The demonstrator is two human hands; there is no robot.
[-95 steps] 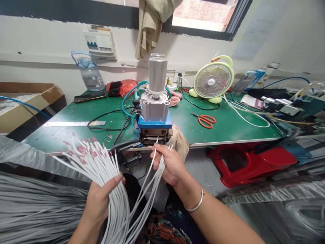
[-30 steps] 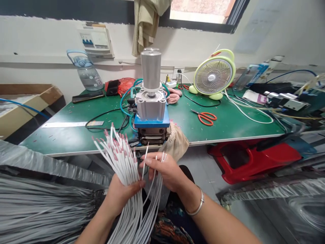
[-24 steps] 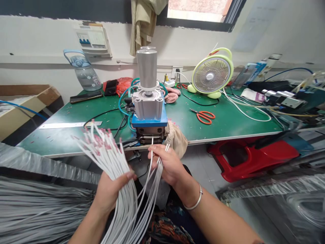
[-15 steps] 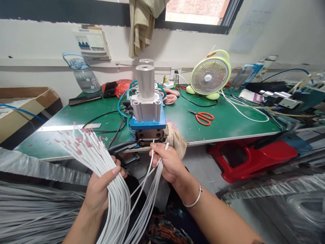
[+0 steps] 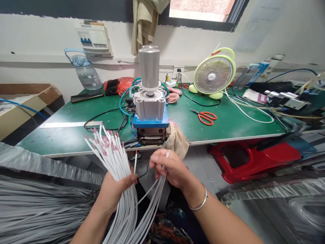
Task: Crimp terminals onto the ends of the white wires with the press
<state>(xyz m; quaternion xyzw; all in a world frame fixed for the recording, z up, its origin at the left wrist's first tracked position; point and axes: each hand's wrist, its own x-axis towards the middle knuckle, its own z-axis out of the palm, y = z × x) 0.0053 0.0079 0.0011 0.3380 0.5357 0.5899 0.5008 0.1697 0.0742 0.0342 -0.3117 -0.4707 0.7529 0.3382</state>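
My left hand (image 5: 114, 189) is closed around a thick bundle of white cables (image 5: 124, 200), whose reddish-pink tips fan out above the thumb. One cable with a red tip (image 5: 135, 161) stands apart, upright beside that thumb. A thinner bunch of white cables (image 5: 154, 200) hangs from my closed right hand (image 5: 170, 166), their pale ends poking out above the fingers. Just beyond both hands, a press-like machine with a silver cylinder (image 5: 149, 69) and a blue plate (image 5: 151, 122) sits at the table's front edge. A short rod shows under the cylinder.
On the green table (image 5: 177, 132) are orange-handled scissors (image 5: 207, 117), a green fan (image 5: 213, 76), a ruler (image 5: 68, 124), a phone (image 5: 86, 96) and a water bottle (image 5: 88, 76). A beige cloth bag (image 5: 177, 139) hangs beside the machine. Below right is a red stool (image 5: 274, 152).
The silver cylinder has risen, baring its rod. My right hand has drawn back slightly from the machine and no longer pinches a single cable. My left hand has shifted right, with one red-tipped cable now apart.
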